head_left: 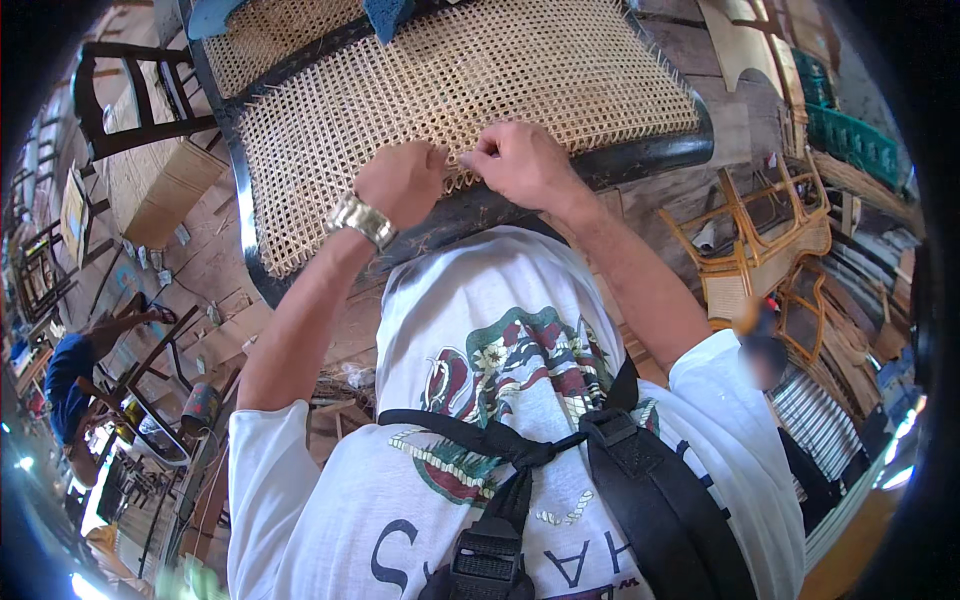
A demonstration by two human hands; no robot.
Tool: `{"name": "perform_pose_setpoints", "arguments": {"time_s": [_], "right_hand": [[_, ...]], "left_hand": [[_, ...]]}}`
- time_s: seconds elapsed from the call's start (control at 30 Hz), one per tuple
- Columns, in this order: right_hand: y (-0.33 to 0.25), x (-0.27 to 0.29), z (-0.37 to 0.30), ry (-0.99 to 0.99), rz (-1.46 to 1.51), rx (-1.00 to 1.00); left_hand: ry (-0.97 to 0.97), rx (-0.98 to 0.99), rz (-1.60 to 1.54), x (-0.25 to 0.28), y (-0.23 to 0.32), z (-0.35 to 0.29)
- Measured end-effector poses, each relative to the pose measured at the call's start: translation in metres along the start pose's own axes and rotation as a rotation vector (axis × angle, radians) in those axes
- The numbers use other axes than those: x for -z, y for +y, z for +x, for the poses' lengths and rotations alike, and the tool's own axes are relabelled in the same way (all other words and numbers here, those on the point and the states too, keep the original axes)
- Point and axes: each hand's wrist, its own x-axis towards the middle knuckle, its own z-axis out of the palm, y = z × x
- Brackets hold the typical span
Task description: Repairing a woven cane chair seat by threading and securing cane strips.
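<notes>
A woven cane seat (350,120) in a dark wooden frame (640,158) lies in front of me, with loose strand ends sticking out along its borders. Both my hands are over its near edge, close together. My left hand (402,183), below a metal wristwatch (360,221), is closed, its fingertips turned down to the weave. Just to its right, my right hand (530,165) pinches thumb and forefinger together at the cane. Whatever thin piece either hand holds is too small to make out.
Blue material (387,16) lies at the seat's far side. A dark chair (135,95) and a cardboard box (165,190) stand left. Rattan chair frames (755,225) and a green crate (855,140) are at right. Another person (68,385) works at lower left.
</notes>
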Motion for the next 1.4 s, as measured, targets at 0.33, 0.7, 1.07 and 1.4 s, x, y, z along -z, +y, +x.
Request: {"name": "perform_pose_setpoints", "arguments": {"time_s": [0.33, 0.7, 1.07, 1.4], "right_hand": [[-0.013, -0.021, -0.012, 0.276, -0.313, 0.211], [-0.057, 0.002, 0.021, -0.098, 1.103, 0.256], [-0.004, -0.011, 0.005, 0.190, -0.100, 0.156], [-0.019, -0.003, 0.007, 0.217, -0.133, 0.052]], "left_hand": [[0.041, -0.063, 0.332, 0.074, -0.060, 0.014], [0.342, -0.582, 0.215, 0.143, -0.055, -0.007], [-0.200, -0.287, 0.017, 0.031, -0.054, 0.018], [-0.230, -0.267, 0.535, 0.042, 0.007, 0.025]]}}
